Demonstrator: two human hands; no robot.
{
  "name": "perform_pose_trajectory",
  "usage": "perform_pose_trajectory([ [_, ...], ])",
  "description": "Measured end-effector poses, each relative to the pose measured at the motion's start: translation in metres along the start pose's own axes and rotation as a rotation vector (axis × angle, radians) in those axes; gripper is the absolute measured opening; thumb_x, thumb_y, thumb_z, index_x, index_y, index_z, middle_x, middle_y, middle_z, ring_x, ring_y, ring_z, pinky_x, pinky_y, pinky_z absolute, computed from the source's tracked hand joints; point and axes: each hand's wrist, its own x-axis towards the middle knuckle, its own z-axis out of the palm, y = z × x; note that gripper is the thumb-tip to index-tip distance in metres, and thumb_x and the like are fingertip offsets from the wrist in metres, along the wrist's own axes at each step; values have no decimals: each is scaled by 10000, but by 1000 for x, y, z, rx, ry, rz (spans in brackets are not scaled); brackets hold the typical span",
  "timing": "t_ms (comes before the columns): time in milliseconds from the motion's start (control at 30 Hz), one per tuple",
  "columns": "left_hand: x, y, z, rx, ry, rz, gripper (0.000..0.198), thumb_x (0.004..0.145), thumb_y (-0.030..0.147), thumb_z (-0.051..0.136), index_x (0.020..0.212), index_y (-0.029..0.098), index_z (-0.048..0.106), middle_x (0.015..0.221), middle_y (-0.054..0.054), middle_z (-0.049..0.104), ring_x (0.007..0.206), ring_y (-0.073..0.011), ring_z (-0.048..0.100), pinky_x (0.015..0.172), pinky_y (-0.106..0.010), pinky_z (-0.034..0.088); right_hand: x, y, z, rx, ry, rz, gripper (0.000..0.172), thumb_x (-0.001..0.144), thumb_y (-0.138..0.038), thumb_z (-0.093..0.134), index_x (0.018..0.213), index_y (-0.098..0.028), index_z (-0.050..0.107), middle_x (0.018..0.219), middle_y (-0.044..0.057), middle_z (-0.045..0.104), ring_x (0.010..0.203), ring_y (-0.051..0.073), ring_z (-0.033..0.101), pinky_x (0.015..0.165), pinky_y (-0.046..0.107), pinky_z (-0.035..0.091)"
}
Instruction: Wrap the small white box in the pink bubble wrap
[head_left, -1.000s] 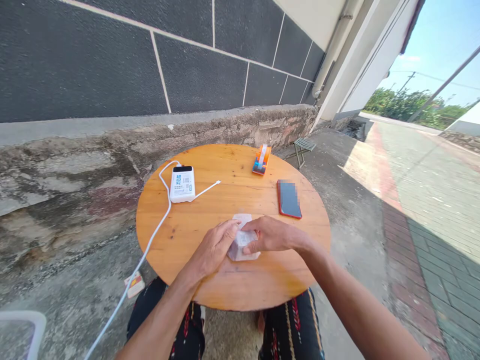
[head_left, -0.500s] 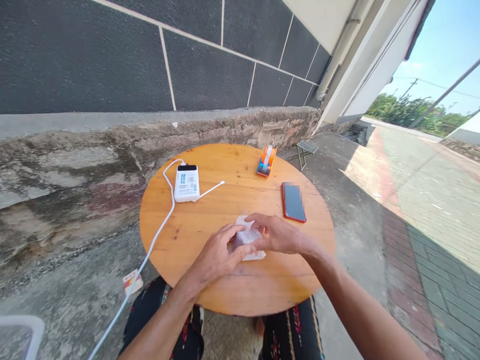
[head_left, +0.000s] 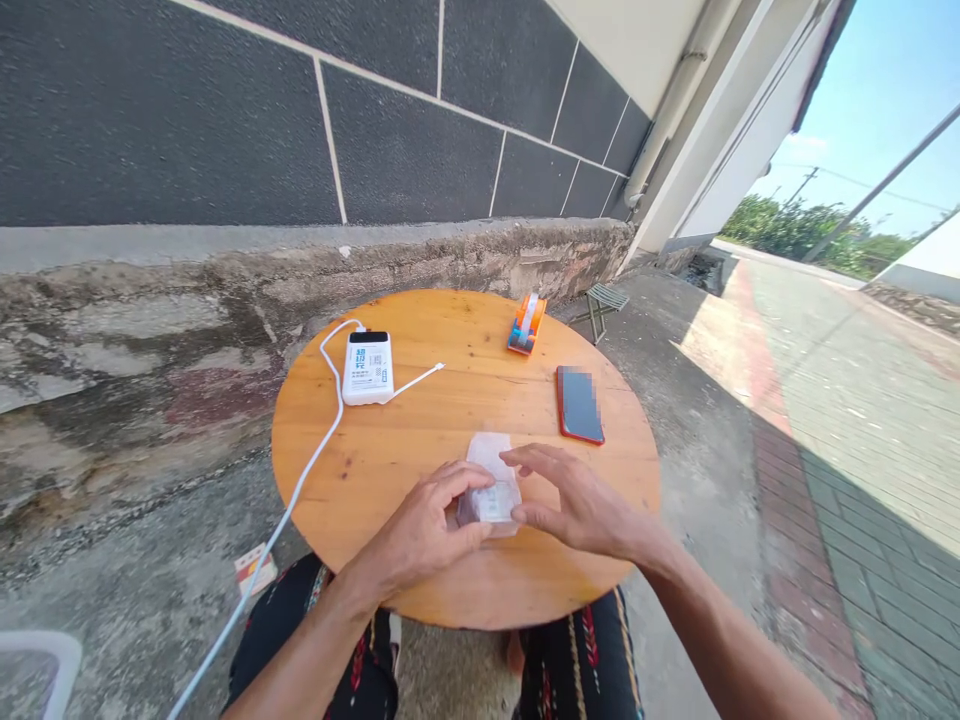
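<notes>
A small package in whitish, see-through wrapping (head_left: 496, 490) lies on the round wooden table (head_left: 420, 440), close to its near side. What is inside the wrapping cannot be made out. My left hand (head_left: 431, 525) holds the package from the left, its fingers over the top and its thumb along the near edge. At the right side is my right hand (head_left: 577, 500), fingers stretched out and apart, with the fingertips and thumb at or just off the package's edge.
A white power bank (head_left: 368, 370) with a white cable (head_left: 307, 470) sits at the table's left. Toward the back is an orange tape dispenser (head_left: 527, 325). A red-cased phone (head_left: 580, 405) lies to the right. Beyond the table stand a folding stool (head_left: 606, 298) and a wall (head_left: 405, 150).
My right hand has drawn back to the right and its fingers have opened off the package. The package's top now shows more, lying flatter. My left hand stays on it.
</notes>
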Motion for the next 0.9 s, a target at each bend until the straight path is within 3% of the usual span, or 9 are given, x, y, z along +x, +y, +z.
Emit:
perform_pose_trajectory([
  [100,-4,-2,2,42,4,38,378,727,122,612,1091,221,602,1175,-45,617,1101,-193,560,978,-321,425,13,10,-2,115,81,66,201,891,-262,515,986,-177,671,1017,84,685,896,184,629,801,313,477],
  [200,-7,-2,3,63,4,67,396,720,94,598,1095,222,597,1182,-47,612,1104,-187,556,979,-321,424,32,20,7,129,80,81,175,840,-152,521,861,-167,694,883,56,706,786,158,634,709,263,467],
  [367,-8,-3,5,66,17,131,434,698,64,594,1101,226,589,1170,-44,612,1100,-185,549,975,-320,421,47,27,24,55,-38,83,243,781,-81,514,848,-190,721,868,28,720,769,150,635,693,243,449],
  [533,-6,-2,4,60,24,125,432,689,63,593,1089,227,592,1149,-39,617,1077,-182,552,965,-319,421,47,25,23,125,-199,-84,241,837,-111,494,829,-193,720,855,17,720,783,137,625,720,233,449],
  [900,-4,-1,3,98,24,101,392,699,123,583,1078,228,583,1143,-48,627,1065,-208,565,948,-344,419,49,26,21,212,-234,-149,254,837,-88,467,860,-174,705,865,30,700,798,139,612,748,245,458],
])
